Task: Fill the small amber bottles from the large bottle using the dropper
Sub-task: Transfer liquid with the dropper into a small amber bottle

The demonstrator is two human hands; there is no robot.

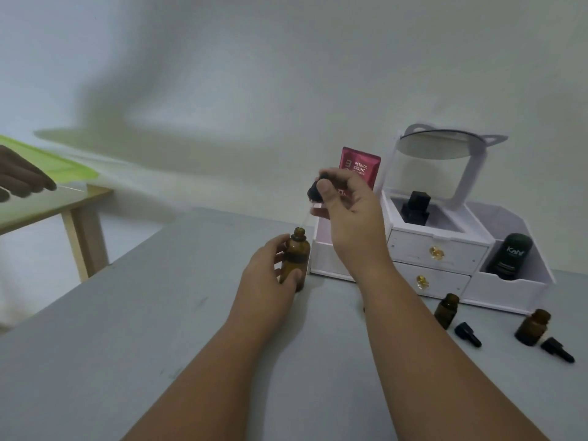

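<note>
Both hands [267, 265] engaged: dropper [315, 194] (right) above large bottle [295, 259].

Pale wall [286, 58], grey table [95, 329]

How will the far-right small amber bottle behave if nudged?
The far-right small amber bottle looks like rigid glass, so probably hard and breakable. Uncapped and upright, it may tip and roll. Its cap lies beside it, so contents, if any, could spill.

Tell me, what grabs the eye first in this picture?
Centre stage, the right hand pinches a black dropper above the open large amber bottle, which the left hand steadies on the grey table. To the right, two small amber bottles stand uncapped before a white organizer.
</note>
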